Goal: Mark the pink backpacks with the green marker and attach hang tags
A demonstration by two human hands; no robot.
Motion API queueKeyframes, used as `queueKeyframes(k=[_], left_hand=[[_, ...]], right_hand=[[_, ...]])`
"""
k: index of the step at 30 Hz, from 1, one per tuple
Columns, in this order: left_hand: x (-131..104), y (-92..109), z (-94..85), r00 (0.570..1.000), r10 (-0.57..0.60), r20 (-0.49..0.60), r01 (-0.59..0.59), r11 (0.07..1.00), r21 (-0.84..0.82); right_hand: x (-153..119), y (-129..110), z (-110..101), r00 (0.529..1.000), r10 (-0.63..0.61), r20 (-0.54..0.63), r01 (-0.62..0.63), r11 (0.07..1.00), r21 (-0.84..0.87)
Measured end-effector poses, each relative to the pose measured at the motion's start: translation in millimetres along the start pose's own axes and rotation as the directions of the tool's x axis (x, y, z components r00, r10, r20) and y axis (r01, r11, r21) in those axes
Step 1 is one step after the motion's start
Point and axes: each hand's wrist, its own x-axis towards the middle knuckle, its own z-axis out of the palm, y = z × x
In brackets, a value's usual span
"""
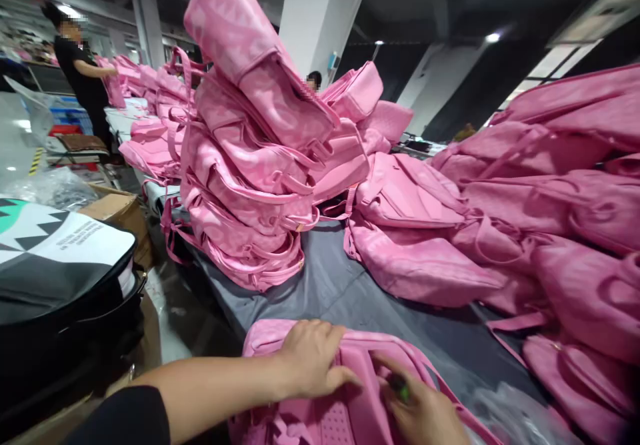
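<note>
A pink backpack point(360, 365) lies in front of me on the dark-covered table, its padded panel and dotted mesh part facing up. My left hand point(313, 358) grips its upper edge, fingers curled over the top and thumb on the panel. Beside it, over the backpack's right side, my right hand point(420, 398) is partly smeared by motion. Its fingers are closed around a small dark object with a green part point(400, 386), whose kind I cannot make out.
A tall leaning stack of pink backpacks point(250, 185) stands ahead. More pink backpacks point(530, 225) are heaped on the right. Clear plastic point(520, 412) lies at lower right. Black-and-white bags point(65, 265) and a cardboard box point(117, 212) are on the left. A person point(83, 72) stands farther back.
</note>
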Motion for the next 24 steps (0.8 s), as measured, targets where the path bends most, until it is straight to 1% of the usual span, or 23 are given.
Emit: queueKeyframes(k=[2, 4, 6, 8, 9, 11, 12, 14, 16, 17, 20, 22, 24], left_hand=[[-1, -1, -0.7, 1.0, 0.004, 0.009, -0.004, 1.0, -0.004], [-1, -2, -1.5, 1.0, 0.024, 0.014, -0.024, 1.0, -0.003], [-1, -3, -3.0, 0.999, 0.042, 0.006, -0.042, 0.999, 0.008], [-2, -5, -5.3, 0.999, 0.045, -0.002, -0.045, 0.999, 0.021], [-2, -5, -6.6, 0.999, 0.038, 0.001, -0.038, 0.999, 0.023], [-2, -6, -8.6, 1.0, 0.024, 0.006, -0.024, 1.0, 0.013], [-2, -6, -9.0, 1.0, 0.024, 0.008, -0.024, 1.0, 0.002], [-1, -6, -8.6, 0.999, 0.043, 0.01, -0.043, 0.999, -0.015], [0, -5, -8.0, 0.998, 0.056, 0.021, -0.056, 0.998, -0.023], [1, -3, -8.3, 0.998, 0.052, 0.031, -0.052, 0.998, -0.025], [4, 4, -13.4, 0.998, 0.005, 0.061, -0.004, 1.0, -0.014], [8, 10, -18.9, 0.995, -0.056, 0.085, 0.053, 0.998, 0.038], [14, 15, -23.1, 0.986, -0.114, 0.124, 0.101, 0.989, 0.108]], right_hand=[[10, -17, 7, 0.999, -0.04, 0.018, 0.039, 0.998, 0.05], [16, -35, 9, 0.999, -0.03, 0.028, 0.029, 0.999, 0.012], [15, -48, 4, 1.0, -0.023, 0.014, 0.024, 0.995, -0.101], [4, -51, -5, 0.999, -0.033, 0.036, 0.041, 0.963, -0.266], [-5, -47, -10, 0.996, -0.026, 0.08, 0.052, 0.937, -0.346], [-33, -28, -16, 0.985, 0.012, 0.174, 0.069, 0.89, -0.452], [-49, -15, -17, 0.978, 0.028, 0.205, 0.074, 0.879, -0.471], [-80, 10, -15, 0.976, 0.042, 0.212, 0.066, 0.875, -0.479], [-99, 22, -12, 0.98, 0.055, 0.19, 0.05, 0.859, -0.51], [-102, 21, -10, 0.98, 0.066, 0.189, 0.048, 0.839, -0.542], [-90, 0, -10, 0.987, 0.078, 0.143, 0.033, 0.766, -0.642], [-80, -14, -17, 0.999, 0.038, 0.038, -0.005, 0.767, -0.641], [-84, -14, -27, 0.992, -0.004, -0.129, -0.071, 0.819, -0.57]])
